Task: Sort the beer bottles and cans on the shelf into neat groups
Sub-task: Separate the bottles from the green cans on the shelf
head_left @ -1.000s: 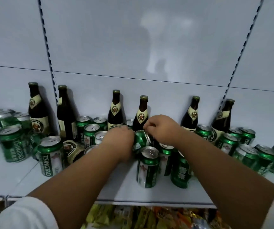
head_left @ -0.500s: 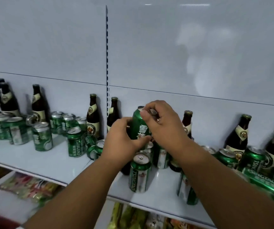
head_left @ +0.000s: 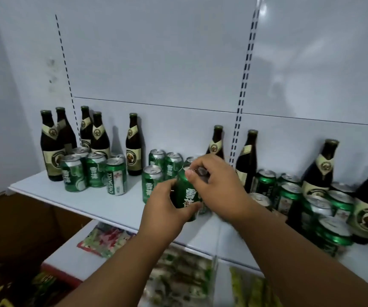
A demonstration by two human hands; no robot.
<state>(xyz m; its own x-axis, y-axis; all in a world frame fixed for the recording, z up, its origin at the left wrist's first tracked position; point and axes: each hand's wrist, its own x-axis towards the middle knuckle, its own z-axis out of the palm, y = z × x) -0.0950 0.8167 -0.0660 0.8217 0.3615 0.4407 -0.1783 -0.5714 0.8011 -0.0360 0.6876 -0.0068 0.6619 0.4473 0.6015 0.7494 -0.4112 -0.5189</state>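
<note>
A green beer can [head_left: 186,191] with white characters is upright above the white shelf [head_left: 103,203], in both hands. My left hand [head_left: 167,209] grips its lower body from the left. My right hand [head_left: 216,185] pinches its top rim from the right. Several brown bottles [head_left: 53,147] stand at the shelf's back left with green cans [head_left: 94,170] in front of them. More green cans [head_left: 154,180] stand just behind the held can.
Brown bottles [head_left: 319,171] and crowded green cans [head_left: 331,218], some lying down, fill the shelf's right part. A lower shelf holds snack packets [head_left: 107,239]. The white back panel has slotted uprights [head_left: 244,85]. A wall closes the left end.
Both hands lifted the green can from among the cans and carried it leftward along the shelf. The view swung left, bringing the shelf's left end and its bottles into sight.
</note>
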